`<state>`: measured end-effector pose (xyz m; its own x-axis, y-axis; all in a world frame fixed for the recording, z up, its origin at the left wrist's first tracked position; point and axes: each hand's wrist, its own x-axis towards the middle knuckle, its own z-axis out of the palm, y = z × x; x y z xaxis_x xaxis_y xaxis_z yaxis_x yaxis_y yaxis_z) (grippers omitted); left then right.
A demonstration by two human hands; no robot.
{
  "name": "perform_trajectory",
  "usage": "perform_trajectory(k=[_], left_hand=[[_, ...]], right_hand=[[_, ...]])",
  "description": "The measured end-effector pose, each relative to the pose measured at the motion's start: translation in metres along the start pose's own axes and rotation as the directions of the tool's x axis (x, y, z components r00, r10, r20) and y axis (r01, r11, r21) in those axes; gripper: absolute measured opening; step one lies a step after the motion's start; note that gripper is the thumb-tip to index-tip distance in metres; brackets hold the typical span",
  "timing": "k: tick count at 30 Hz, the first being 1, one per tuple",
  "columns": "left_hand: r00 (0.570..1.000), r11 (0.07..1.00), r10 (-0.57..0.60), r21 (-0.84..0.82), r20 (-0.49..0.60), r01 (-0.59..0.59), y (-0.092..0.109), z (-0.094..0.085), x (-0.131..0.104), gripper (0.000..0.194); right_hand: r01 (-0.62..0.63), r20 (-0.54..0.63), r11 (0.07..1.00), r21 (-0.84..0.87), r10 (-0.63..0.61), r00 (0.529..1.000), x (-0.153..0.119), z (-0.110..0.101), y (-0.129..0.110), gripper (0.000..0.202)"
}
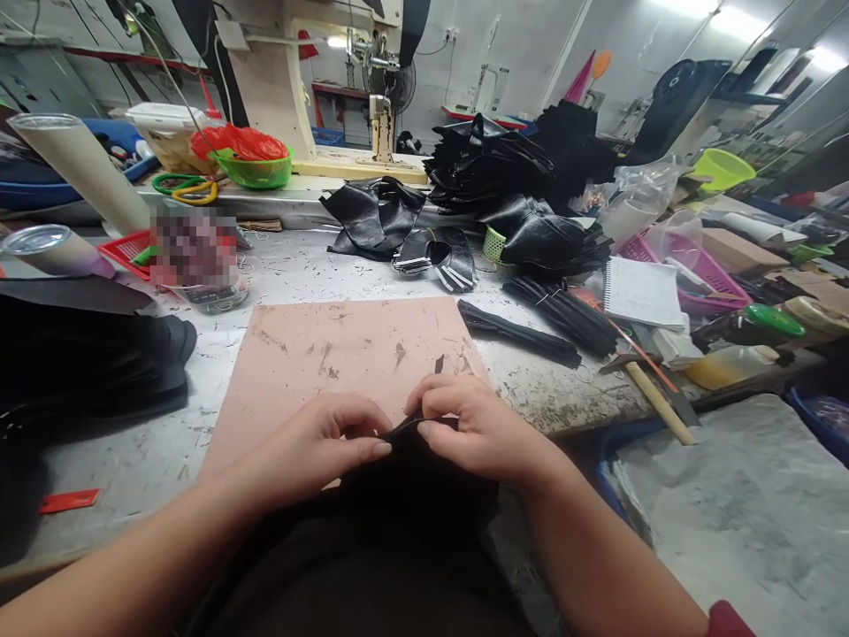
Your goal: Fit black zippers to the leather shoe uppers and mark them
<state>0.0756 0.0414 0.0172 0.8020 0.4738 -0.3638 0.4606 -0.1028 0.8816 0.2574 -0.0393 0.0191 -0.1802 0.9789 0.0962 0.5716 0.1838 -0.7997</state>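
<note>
Both hands pinch the upper edge of a black leather piece (415, 460) close to my body, at the front of the pinkish board (345, 341). My left hand (332, 438) is closed, its thumb and forefinger on the edge from the left. A short way to the right, my right hand (470, 420) is closed too, thumb below and bent fingers above the same edge. A narrow dark strip end (439, 364) sticks up just behind the right fingers. The lower part of the piece merges with dark clothing, so its outline there cannot be made out.
Black pieces (99, 354) are stacked at left, and more (491, 164) at the back. Bundled black strips (563, 314) lie right of the board, near a wooden-handled hammer (656, 402). A sewing machine (381, 133) stands behind. Scissors (186, 188) and a green basket (256, 166) are at back left.
</note>
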Motion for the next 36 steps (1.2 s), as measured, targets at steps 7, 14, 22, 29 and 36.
perform_trajectory(k=[7, 14, 22, 29, 36], left_hand=[[0.997, 0.991, 0.079, 0.109, -0.019, -0.076, 0.004, 0.002, 0.000, 0.017], [0.995, 0.952, 0.051, 0.297, 0.088, -0.075, 0.010, -0.007, 0.001, 0.023], [0.992, 0.994, -0.106, 0.019, -0.065, 0.108, 0.010, -0.004, 0.006, 0.021], [0.998, 0.998, -0.004, 0.067, -0.061, 0.008, 0.015, -0.002, 0.009, 0.017], [0.998, 0.999, -0.045, -0.012, -0.041, 0.044, 0.013, 0.000, 0.012, 0.021]], right_hand=[[-0.017, 0.021, 1.000, -0.008, 0.017, 1.000, 0.001, 0.000, 0.001, 0.025], [-0.017, 0.027, 0.994, -0.105, 0.020, 0.999, 0.001, 0.004, -0.004, 0.022], [0.012, -0.024, 0.991, -0.130, -0.015, 1.000, 0.000, -0.003, -0.002, 0.011], [0.028, -0.025, 0.991, -0.128, -0.032, 0.999, -0.002, -0.001, -0.003, 0.011], [0.030, -0.001, 0.991, -0.133, -0.030, 1.000, -0.005, -0.005, -0.004, 0.010]])
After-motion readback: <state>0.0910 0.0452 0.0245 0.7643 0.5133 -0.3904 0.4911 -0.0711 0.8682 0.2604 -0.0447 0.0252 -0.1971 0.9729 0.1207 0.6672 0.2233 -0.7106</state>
